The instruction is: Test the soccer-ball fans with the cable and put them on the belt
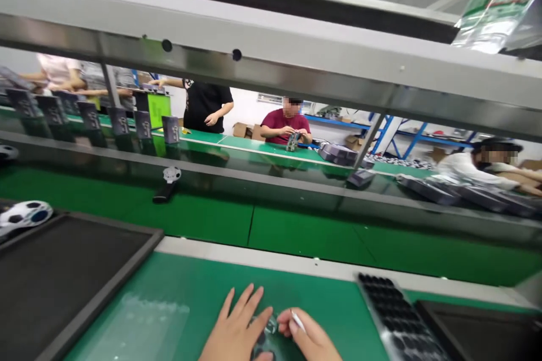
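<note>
While left hand (pixel 237 331) splays flat on glossy round part (pixel 270 325), right hand (pixel 312 339) fingers pinch thin white stick (pixel 297 320).

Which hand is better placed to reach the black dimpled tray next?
Probably the right hand: the black dimpled tray lies on its side, while the left hand sits farther off, touching the small round part.

Low in view, the left grip (pixel 237 330) lay flat, fingers spread, just beside the right grip (pixel 308 337), its fingers curled and pinched.
</note>
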The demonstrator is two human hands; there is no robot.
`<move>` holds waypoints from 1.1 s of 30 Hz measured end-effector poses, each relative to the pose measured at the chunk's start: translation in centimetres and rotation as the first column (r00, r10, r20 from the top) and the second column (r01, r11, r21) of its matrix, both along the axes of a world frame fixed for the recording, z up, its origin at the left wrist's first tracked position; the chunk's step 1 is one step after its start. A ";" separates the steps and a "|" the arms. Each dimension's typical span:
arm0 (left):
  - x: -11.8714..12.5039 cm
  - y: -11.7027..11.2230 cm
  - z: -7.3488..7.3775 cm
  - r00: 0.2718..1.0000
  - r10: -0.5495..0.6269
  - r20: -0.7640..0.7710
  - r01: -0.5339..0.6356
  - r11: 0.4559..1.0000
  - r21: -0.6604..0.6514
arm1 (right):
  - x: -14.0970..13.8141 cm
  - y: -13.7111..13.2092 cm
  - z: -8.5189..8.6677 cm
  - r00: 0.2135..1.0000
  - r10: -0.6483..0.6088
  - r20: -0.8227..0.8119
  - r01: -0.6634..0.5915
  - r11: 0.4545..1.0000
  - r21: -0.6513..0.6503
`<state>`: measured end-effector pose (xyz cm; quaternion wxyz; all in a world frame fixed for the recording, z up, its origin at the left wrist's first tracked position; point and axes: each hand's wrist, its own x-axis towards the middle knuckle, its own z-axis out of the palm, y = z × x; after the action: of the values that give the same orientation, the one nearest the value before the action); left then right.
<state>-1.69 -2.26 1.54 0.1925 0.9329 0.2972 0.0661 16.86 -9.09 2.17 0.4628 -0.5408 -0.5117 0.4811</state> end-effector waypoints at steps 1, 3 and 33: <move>0.0 -0.2 0.4 1.000 0.014 0.004 -0.014 1.000 0.016 | 0.2 0.1 -0.2 0.998 -0.007 -0.057 0.006 1.000 -0.007; 0.2 -0.6 0.9 0.998 0.053 0.017 -0.054 0.998 0.042 | 0.4 0.1 -0.4 0.986 -0.018 -0.165 0.016 1.000 -0.013; -1.5 -7.1 1.3 0.971 -0.216 -0.099 0.202 0.970 -0.137 | 1.3 -0.1 -1.1 0.774 0.011 -0.634 0.049 0.996 0.077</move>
<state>-3.17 -9.36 2.80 0.2398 0.9472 0.2113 -0.0263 18.20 -9.19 1.11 0.6365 -0.3313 -0.3418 0.6069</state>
